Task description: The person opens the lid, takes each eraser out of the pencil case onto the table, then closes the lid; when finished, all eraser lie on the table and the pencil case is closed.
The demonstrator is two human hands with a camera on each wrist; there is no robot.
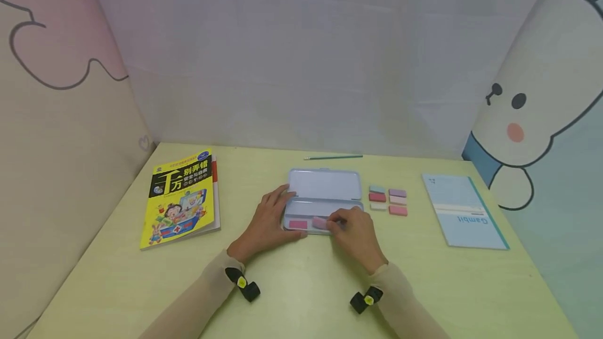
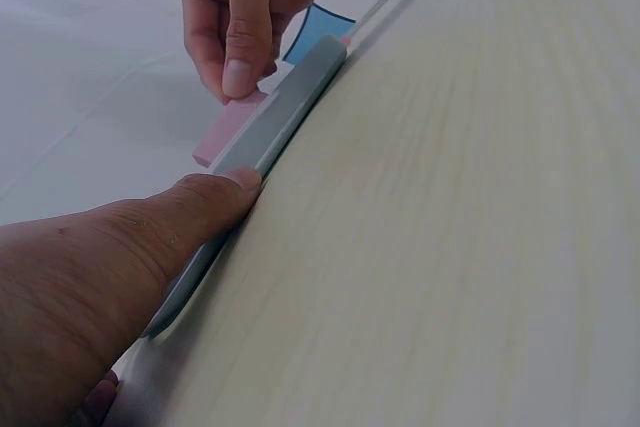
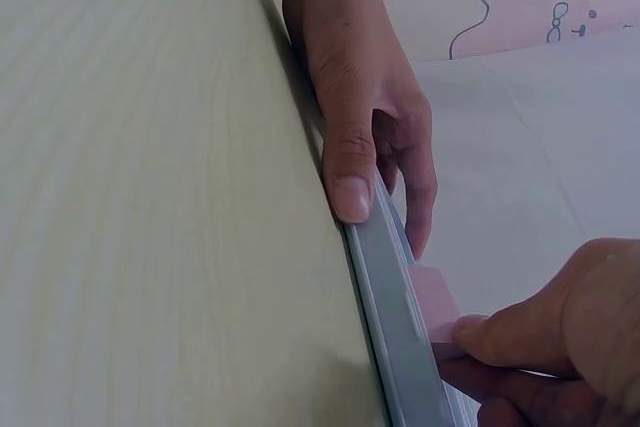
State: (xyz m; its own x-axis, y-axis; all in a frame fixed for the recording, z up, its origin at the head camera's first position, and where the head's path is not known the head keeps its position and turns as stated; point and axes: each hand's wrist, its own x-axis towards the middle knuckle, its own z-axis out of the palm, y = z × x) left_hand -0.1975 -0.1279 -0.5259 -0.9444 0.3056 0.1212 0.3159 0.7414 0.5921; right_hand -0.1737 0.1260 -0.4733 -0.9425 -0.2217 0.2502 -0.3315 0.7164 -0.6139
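Observation:
An opened pale blue pencil case lies on the table with its lid tipped back. My left hand holds its left end, thumb along the front edge and fingers toward the hinge side. Between thumb and fingers, my right hand pinches a light pink eraser over the front part of the case. That eraser sits tilted above the case's rim in the left wrist view. A darker pink eraser lies inside the case at the front left.
Several coloured erasers stand in two columns right of the case. A green pencil lies behind it. On the left is a yellow book atop another; a light blue notebook lies at right. White cloth hangs behind the table.

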